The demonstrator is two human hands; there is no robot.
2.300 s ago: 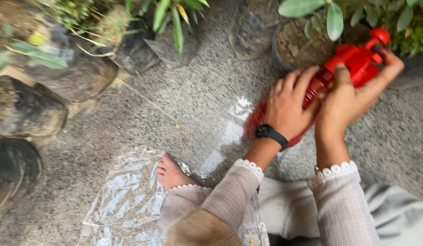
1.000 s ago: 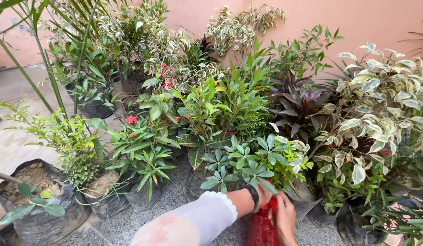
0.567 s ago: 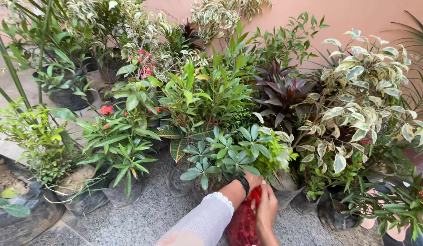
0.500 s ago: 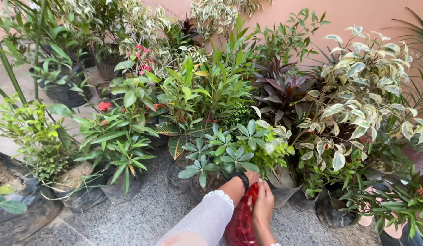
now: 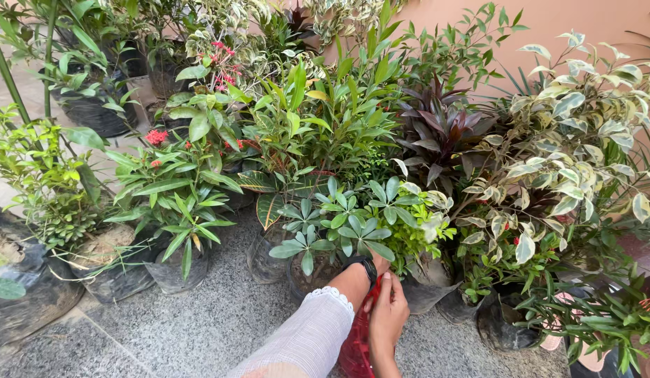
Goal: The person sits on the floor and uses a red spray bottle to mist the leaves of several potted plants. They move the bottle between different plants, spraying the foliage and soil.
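Note:
A red plastic spray bottle (image 5: pixel 353 350) stands on the speckled grey floor at the bottom centre, mostly hidden behind my arms. My left hand (image 5: pixel 379 265), with a black wristband and a white lace-cuffed sleeve, reaches over the bottle's top. Its fingers are tucked under the leaves of a small green potted plant (image 5: pixel 339 227). My right hand (image 5: pixel 388 316) comes up from the bottom edge and closes around the bottle's upper part, touching the left hand.
Many potted plants in black bags crowd the space against a pink wall: a red-flowered plant (image 5: pixel 172 185) at left, a dark purple one (image 5: pixel 440 129) behind, variegated foliage (image 5: pixel 577 140) at right. A large soil-filled bag (image 5: pixel 24 294) sits at far left.
The view lifted from the floor and my lap to the plants, then drifted down slightly. Both hands stay on the red bottle, now lower in view under the small plant's leaves.

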